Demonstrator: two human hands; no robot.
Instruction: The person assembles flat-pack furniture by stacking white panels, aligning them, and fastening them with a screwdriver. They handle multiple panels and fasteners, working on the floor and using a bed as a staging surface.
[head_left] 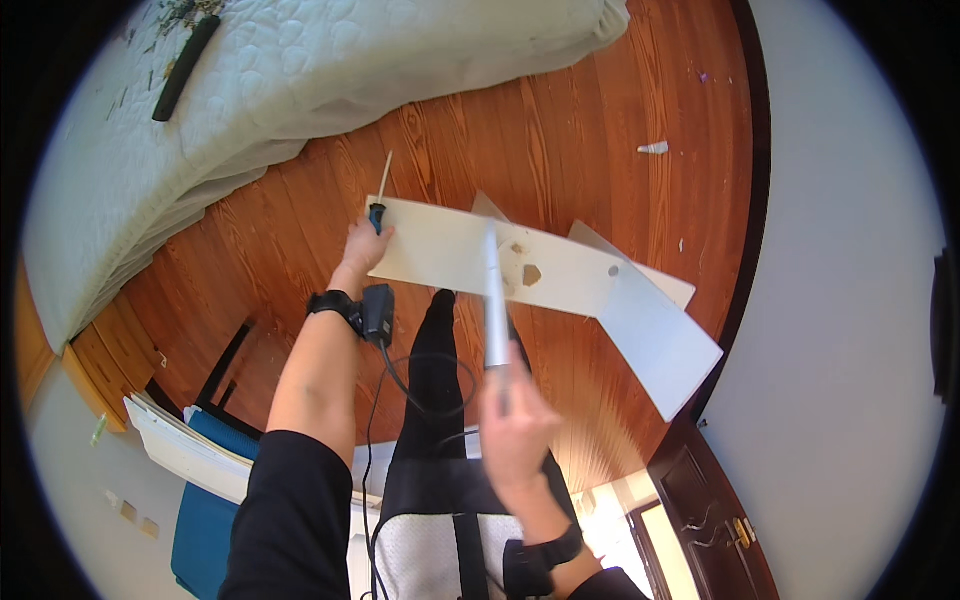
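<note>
Above wooden floor (300, 230), left hand (365, 248) gripping white board (470, 255), right hand (512, 425) clutching tool (495, 300)

By my left hand (362, 248) I see a white board (470, 258), pale and plain but for brownish chipped spots, and in that hand a tool with a blue-and-black handle (377, 215) and a cream shaft. My right hand (515, 425) grips a light grey-white rod (495, 295). Both wrists carry black bands, and my sleeves are black. Beneath the hands the floor (600, 110) is reddish-brown wood with striped grain. Beyond my left hand lies a white quilted mattress (330, 60), stitched in rounded patterns.
</note>
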